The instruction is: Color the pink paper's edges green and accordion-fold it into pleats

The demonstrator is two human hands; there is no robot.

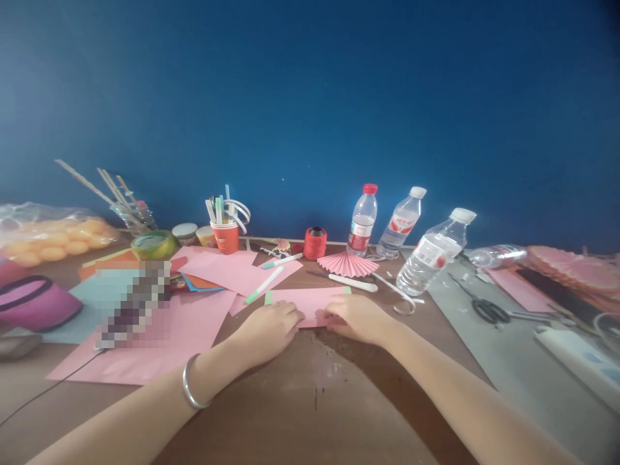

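Closest to my view is the brown bench (290, 407), and over it the two forearms reach in, a silver bracelet (190, 383) on the left wrist. I have the left hand (268, 329) at the left end of the pink strip (312, 302) and the right hand (361, 316) at its right end. The strip lies flat on the bench between them, with pale green showing at its far corners. On both hands the grip is bent-fingered, touching the strip; I cannot tell whether either one pinches the paper or only presses it down. Left of the strip I see large pink sheets (194, 332) with a pixelated object (133, 307) over them; well to its right lie black-handled scissors (491, 312). Just beyond the strip I get a green marker (264, 285) on the left and a white tool (352, 283) on the right, then a pleated pink fan (347, 263). Farther past the strip stand a red spool (315, 244), an orange cup (226, 239) of pens to the left, and a red-capped bottle (362, 223) to the right. Behind everything, beyond the strip, rises the blue wall (310, 103).
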